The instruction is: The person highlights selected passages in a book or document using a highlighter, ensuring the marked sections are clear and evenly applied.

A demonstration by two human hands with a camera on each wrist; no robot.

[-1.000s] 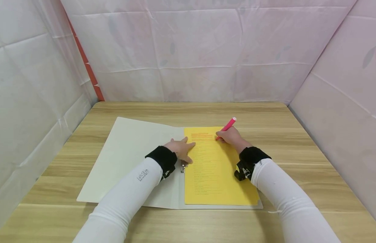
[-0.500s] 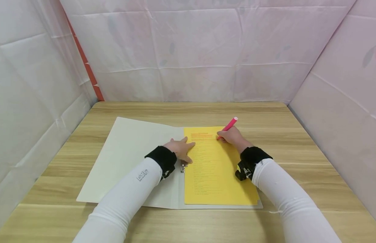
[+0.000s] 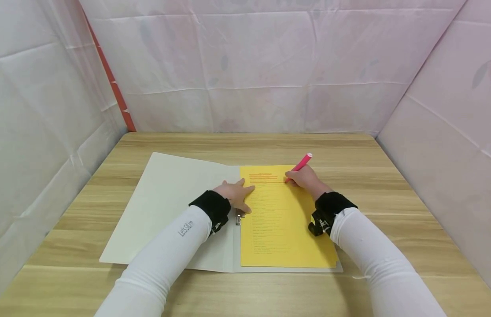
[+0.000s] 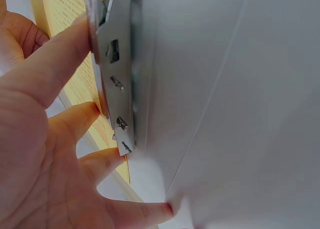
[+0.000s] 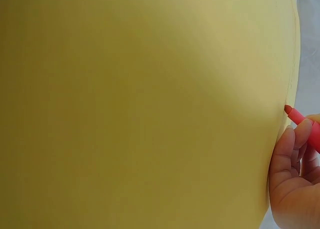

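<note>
pink plastic highlighter pen [image 3: 300, 166] | yellow paper sheet [image 3: 282, 229], red-marked top lines | pale grey-white open card folder [image 3: 166, 198], silver metal clip [image 4: 117, 84] | light wood-grain bench [image 3: 388, 193] | white sleeves, black wrist straps

On my left sleeve [image 3: 166, 253] a small grey print runs along the forearm; it looks like "LetsSlim", though the letters are tiny and I can't vouch for each one. The yellow sheet [image 3: 282, 229] in my open folder [image 3: 166, 207] carries many short printed lines, and its top lines are marked over in red, but all of it is too small and blurred to make out, in the wrist views as well. I see no other lettering.
</note>
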